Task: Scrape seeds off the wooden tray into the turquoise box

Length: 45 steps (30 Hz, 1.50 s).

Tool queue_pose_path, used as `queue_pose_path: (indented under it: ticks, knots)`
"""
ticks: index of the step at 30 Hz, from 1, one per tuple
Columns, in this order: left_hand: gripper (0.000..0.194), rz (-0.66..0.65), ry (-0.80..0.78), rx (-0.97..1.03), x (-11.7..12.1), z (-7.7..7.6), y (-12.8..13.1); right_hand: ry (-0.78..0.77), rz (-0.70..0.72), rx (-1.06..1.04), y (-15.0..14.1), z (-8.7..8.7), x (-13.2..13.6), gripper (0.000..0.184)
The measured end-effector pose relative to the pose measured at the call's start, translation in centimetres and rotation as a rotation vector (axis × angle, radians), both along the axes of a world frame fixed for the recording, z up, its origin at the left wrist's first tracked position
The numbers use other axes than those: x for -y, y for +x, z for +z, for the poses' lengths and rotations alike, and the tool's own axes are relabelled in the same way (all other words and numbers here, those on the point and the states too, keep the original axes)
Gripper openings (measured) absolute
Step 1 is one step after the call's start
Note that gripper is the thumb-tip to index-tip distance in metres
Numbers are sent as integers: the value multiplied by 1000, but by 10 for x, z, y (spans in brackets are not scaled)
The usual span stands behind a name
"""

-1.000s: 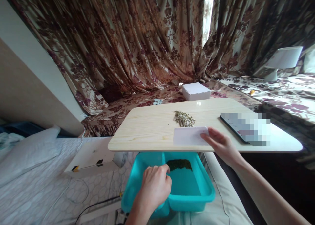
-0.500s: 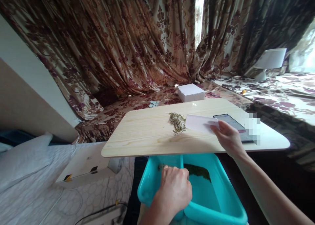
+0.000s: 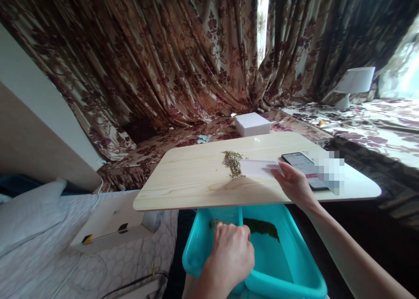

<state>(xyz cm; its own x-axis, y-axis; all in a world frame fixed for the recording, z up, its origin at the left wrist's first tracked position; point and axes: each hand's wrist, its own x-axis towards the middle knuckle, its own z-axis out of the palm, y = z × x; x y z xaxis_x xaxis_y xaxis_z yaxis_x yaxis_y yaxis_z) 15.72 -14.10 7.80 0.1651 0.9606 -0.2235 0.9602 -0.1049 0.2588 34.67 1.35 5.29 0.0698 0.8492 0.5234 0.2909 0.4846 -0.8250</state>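
Observation:
My right hand pinches the end of a flat white card above the wooden tabletop. The card's far edge touches the right side of a pile of small green and pale grains. My left hand is closed over the divider of a turquoise bin, its fingertips hidden. A dark green heap lies in the bin's right compartment. A few pale bits show in the left one, partly behind my hand.
On the tabletop, a phone lies right of the card, beside a blurred patch. Behind stands a white box, with a grey-blue cloth to its left. A larger white box rests on the bed at left.
My right hand and the card have shifted slightly left, closer into the grain pile. More of the phone shows. My left hand stays on the divider.

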Motion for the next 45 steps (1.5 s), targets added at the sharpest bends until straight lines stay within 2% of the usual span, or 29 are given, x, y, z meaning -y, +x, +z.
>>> queue_pose_path:
  ticks: [20,31,40,45]
  knots:
    - [33,12,-11,2,0,-1,-2,-19,37,-59,4,-1,9,33]
    - [33,12,12,19,1,0,-3,-14,41,18,0,-6,4,31]
    - [33,13,14,27,2,-1,-4,-3,2,20,-4,3,6,27]
    - [34,5,-2,9,2,-2,-4,8,18,57,-5,1,6,29]
